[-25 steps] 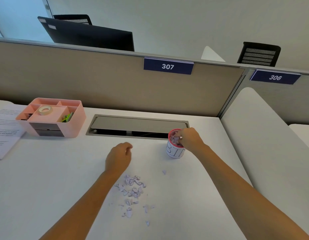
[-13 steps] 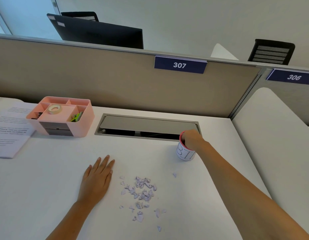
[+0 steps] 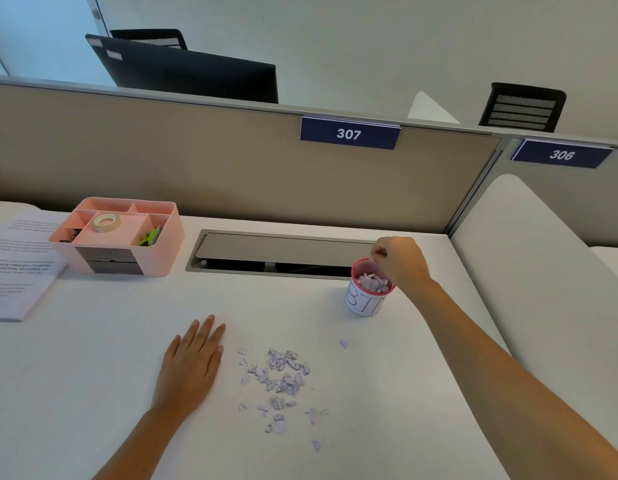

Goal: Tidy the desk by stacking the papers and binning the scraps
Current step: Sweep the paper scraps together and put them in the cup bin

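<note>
A small white cup with a red rim, lettered BIN point(image 3: 364, 303), stands on the white desk point(image 3: 93, 358) and holds lilac paper scraps. My right hand point(image 3: 399, 263) hovers just over its far rim with fingers curled together; no scrap shows between them. A loose pile of lilac scraps point(image 3: 279, 379) lies in front of me, with one stray scrap point(image 3: 343, 343) nearer the cup. My left hand point(image 3: 191, 362) rests flat on the desk, fingers straight, just left of the pile. A stack of printed papers point(image 3: 16, 268) lies at the far left.
A pink desk organiser point(image 3: 127, 251) with a tape roll and clips stands beside the papers. A recessed cable flap point(image 3: 283, 247) runs behind the cup. The beige partition point(image 3: 231, 168) closes off the back, and a white divider point(image 3: 529, 271) the right.
My left hand came down from a raised, curled pose to lie flat beside the pile. My right hand dipped onto the cup, then lifted slightly above its rim.
</note>
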### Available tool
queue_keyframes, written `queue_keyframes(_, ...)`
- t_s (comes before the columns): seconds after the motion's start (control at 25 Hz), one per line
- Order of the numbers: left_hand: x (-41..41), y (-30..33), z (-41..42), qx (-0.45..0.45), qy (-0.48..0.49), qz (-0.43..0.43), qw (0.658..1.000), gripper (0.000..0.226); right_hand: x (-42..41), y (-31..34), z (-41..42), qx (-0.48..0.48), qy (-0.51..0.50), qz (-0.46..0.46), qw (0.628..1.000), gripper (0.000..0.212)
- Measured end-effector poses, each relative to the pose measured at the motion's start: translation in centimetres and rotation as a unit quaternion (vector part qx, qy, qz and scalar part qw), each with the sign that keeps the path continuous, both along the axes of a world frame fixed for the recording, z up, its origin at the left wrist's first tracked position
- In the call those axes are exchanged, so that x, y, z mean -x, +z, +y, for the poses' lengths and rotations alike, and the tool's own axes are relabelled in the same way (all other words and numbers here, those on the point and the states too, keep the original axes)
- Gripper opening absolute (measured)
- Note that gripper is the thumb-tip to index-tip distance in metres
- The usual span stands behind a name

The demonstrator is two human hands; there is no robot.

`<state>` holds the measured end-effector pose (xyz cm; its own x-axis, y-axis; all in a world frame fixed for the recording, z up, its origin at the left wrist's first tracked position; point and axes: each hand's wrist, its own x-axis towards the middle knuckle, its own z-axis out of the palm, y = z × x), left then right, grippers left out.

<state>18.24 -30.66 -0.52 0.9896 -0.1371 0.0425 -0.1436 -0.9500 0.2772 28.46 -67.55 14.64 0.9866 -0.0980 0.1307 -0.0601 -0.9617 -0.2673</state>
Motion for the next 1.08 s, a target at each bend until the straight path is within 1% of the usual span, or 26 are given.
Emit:
queue_keyframes(0.08, 1.0, -0.1, 0.2, -0.007, -0.002, 0.004, 1.0, 0.089, 2.3, -0.6, 0.5, -0.063, 0.006, -0.161, 0.985, 0.012)
queue_keyframes(0.12, 1.4, -0.1, 0.3, -0.008, -0.001, 0.006, 1.0, 0.089, 3.7, -1.4, 0.9, -0.079, 0.018, -0.212, 0.974, 0.008)
queue_keyframes(0.16, 1.9, -0.1, 0.3, -0.008, 0.001, 0.008, 1.0, 0.089, 5.2, -2.4, 1.6, -0.088, 0.032, -0.234, 0.968, 0.005)
queue_keyframes(0.2, 2.3, -0.1, 0.3, -0.008, 0.004, 0.009, 1.0, 0.089, 6.7, -3.8, 2.4, -0.094, 0.047, -0.234, 0.966, 0.004)
queue_keyframes(0.24, 2.8, -0.1, 0.3, -0.009, 0.007, 0.01, 1.0, 0.09, 8.1, -5.4, 3.1, -0.098, 0.062, -0.218, 0.969, 0.004)
queue_keyframes(0.28, 3.2, -0.1, 0.2, -0.01, 0.009, 0.012, 1.0, 0.09, 9.4, -7.1, 3.7, -0.105, 0.073, -0.182, 0.975, 0.006)
queue_keyframes(0.32, 3.6, -0.1, 0.1, -0.011, 0.01, 0.013, 1.0, 0.091, 10.5, -8.8, 4.3, -0.115, 0.076, -0.122, 0.983, 0.014)
queue_keyframes(0.4, 4.3, -0.1, -0.1, -0.013, 0.012, 0.015, 1.0, 0.091, 12.2, -11.7, 5.3, -0.132, 0.061, 0.029, 0.989, 0.043)
queue_keyframes(0.44, 4.6, -0.1, -0.1, -0.018, 0.011, 0.014, 1.0, 0.09, 12.8, -12.8, 5.8, -0.133, 0.051, 0.084, 0.986, 0.055)
queue_keyframes(0.48, 4.8, -0.2, -0.1, -0.025, 0.01, 0.014, 1.0, 0.09, 13.2, -13.7, 6.5, -0.124, 0.052, 0.113, 0.984, 0.064)
queue_keyframes(0.6, 4.8, -0.5, -0.1, -0.032, 0.01, 0.013, 0.999, 0.087, 13.5, -14.7, 9.3, -0.097, 0.107, 0.133, 0.981, 0.077)
queue_keyframes(0.72, 4.8, -0.5, -0.6, -0.035, 0.009, 0.012, 0.999, 0.085, 12.7, -14.4, 12.0, -0.117, 0.167, 0.158, 0.966, 0.079)
queue_keyframes(0.8, 5.0, -0.3, -1.3, -0.032, 0.002, 0.018, 0.999, 0.083, 12.1, -14.0, 13.1, -0.099, 0.203, 0.175, 0.958, 0.08)
queue_keyframes(0.92, 5.2, 0.2, -1.9, -0.026, -0.003, 0.027, 0.999, 0.08, 11.7, -13.3, 14.6, -0.046, 0.282, 0.186, 0.94, 0.076)
queue_keyframes(1.0, 5.4, 0.6, -2.1, -0.034, -0.007, 0.035, 0.999, 0.077, 12.2, -13.1, 15.3, -0.017, 0.342, 0.17, 0.924, 0.069)
queue_keyframes(1.08, 5.7, 0.4, -1.2, -0.034, 0.009, 0.037, 0.999, 0.076, 13.0, -13.4, 16.4, -0.012, 0.395, 0.158, 0.905, 0.061)
